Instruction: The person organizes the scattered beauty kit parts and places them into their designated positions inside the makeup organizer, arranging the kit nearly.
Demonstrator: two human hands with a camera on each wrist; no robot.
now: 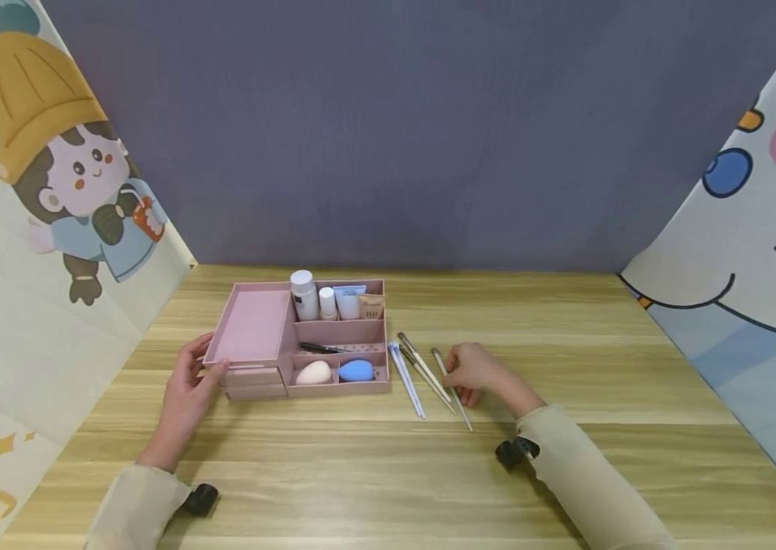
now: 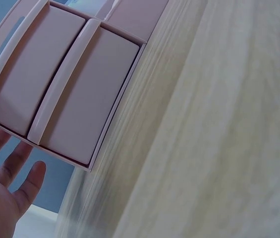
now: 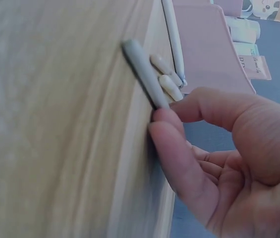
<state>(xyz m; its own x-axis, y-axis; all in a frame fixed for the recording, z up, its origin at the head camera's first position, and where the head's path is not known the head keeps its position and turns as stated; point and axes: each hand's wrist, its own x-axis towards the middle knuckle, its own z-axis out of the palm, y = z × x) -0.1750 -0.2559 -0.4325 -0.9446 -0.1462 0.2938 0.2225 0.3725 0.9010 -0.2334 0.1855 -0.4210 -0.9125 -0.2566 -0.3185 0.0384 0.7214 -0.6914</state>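
Observation:
My left hand [image 1: 185, 386] rests at the front left corner of a pink makeup organizer [image 1: 250, 328], thumb at the top edge, other fingers along its side. In the left wrist view, the extended fingers [image 2: 28, 183] touch that side beside two front drawers [image 2: 87, 89]. My right hand [image 1: 476, 370] pinches a slim makeup brush [image 3: 142, 69] between thumb and fingertips, its handle slanting close over the table. Just left lie cream-handled brushes [image 1: 427, 368] and, nearer the organizer, lilac ones [image 1: 407, 382].
White bottles [image 1: 305, 296] and small tubes [image 1: 350, 300] stand in the organizer's back compartment. A black pencil [image 1: 321, 348] lies in the middle one. A pale sponge [image 1: 314, 373] and a blue sponge [image 1: 357, 370] sit in front. A grey wall [image 1: 402, 137] closes off the wooden table [image 1: 374, 473].

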